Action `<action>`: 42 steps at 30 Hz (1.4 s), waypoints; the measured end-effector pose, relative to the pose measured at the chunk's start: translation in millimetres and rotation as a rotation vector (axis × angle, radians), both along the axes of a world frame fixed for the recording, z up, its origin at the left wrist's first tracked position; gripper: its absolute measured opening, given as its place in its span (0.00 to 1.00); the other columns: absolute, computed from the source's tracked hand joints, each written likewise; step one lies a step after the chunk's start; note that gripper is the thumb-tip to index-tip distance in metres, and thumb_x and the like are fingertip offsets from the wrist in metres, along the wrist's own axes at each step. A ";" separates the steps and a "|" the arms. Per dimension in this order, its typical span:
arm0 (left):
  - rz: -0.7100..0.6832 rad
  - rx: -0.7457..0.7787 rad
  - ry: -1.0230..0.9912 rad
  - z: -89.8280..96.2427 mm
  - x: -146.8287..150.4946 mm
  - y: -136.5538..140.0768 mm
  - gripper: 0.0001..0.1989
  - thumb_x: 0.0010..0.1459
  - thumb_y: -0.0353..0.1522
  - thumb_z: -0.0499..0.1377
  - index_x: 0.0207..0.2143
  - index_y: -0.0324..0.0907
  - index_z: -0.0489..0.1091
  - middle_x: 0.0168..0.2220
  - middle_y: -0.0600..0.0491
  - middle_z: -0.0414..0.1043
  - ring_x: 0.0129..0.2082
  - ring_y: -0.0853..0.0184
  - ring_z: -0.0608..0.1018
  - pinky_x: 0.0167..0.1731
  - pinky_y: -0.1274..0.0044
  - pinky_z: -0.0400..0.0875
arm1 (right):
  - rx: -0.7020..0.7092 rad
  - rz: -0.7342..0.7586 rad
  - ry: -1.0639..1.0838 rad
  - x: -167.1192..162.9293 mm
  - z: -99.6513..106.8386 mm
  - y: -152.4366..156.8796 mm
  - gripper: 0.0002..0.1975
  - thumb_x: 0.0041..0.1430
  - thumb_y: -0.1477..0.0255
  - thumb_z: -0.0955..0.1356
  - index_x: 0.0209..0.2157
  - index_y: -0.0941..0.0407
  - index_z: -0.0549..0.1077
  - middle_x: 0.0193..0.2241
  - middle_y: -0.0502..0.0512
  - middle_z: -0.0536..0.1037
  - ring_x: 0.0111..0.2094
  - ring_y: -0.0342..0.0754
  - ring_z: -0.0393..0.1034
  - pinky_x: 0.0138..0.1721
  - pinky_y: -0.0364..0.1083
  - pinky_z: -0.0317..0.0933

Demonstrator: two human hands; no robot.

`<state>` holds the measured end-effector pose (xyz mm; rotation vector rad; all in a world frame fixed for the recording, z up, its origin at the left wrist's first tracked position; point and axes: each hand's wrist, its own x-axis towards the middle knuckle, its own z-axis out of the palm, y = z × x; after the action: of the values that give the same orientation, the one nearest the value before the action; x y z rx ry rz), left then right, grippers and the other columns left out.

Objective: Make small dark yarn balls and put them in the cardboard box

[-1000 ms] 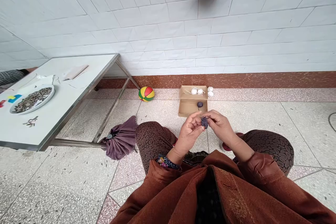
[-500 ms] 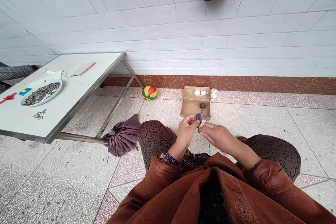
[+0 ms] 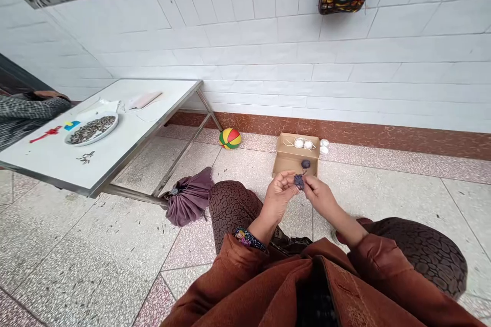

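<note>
My left hand (image 3: 276,200) is closed on a small dark purple-grey piece of yarn work (image 3: 299,182), pinched between thumb and fingers. At the piece's right edge, the fingertips of my right hand (image 3: 321,197) are pressed together. Whether they grip the piece, the yarn or a thin tool is too small to make out. A dark strand runs from the work towards a ball of dark yarn (image 3: 306,163) in an open cardboard box (image 3: 286,165) on the floor. White yarn balls (image 3: 298,142) lie in the box's raised lid.
More white balls (image 3: 324,146) sit right of the box. A striped ball (image 3: 230,138) rests by the wall. Left stands a table (image 3: 126,148) with a plate of seeds (image 3: 92,130); a purple cloth bag (image 3: 190,196) is by its leg. Another person's sleeve (image 3: 34,107) shows far left.
The view has shifted left and up, so things appear further right. My right hand has moved up to the yarn piece, from just below it. More of the other person's sleeve shows.
</note>
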<state>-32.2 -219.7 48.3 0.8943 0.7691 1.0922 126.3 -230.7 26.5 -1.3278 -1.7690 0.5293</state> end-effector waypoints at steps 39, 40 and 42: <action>0.030 0.211 0.159 6.7 -16.8 -2.1 0.28 0.52 0.27 0.65 0.54 0.44 0.60 0.33 0.59 0.70 0.30 0.74 0.75 0.32 0.79 0.66 | 0.070 0.061 -0.021 -13.9 3.0 -11.2 0.12 0.71 0.67 0.61 0.36 0.53 0.74 0.30 0.54 0.78 0.31 0.49 0.74 0.33 0.46 0.69; 0.066 0.213 0.212 3.1 -17.8 -0.1 0.28 0.52 0.26 0.65 0.54 0.44 0.61 0.33 0.59 0.70 0.29 0.75 0.74 0.31 0.80 0.65 | 0.068 0.095 -0.046 -13.6 0.2 -18.5 0.11 0.71 0.68 0.62 0.37 0.53 0.74 0.31 0.54 0.78 0.32 0.50 0.75 0.34 0.47 0.69; 0.094 0.245 0.352 -4.2 -20.0 3.3 0.29 0.49 0.23 0.63 0.54 0.44 0.62 0.31 0.61 0.68 0.27 0.75 0.71 0.29 0.80 0.63 | 0.064 0.162 -0.093 -9.0 4.5 -29.6 0.09 0.71 0.69 0.62 0.39 0.52 0.74 0.33 0.55 0.78 0.34 0.50 0.75 0.36 0.47 0.70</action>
<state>-52.2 -216.4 44.1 1.2909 0.9878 1.1420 117.4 -260.3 31.0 -1.1880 -1.9651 0.5022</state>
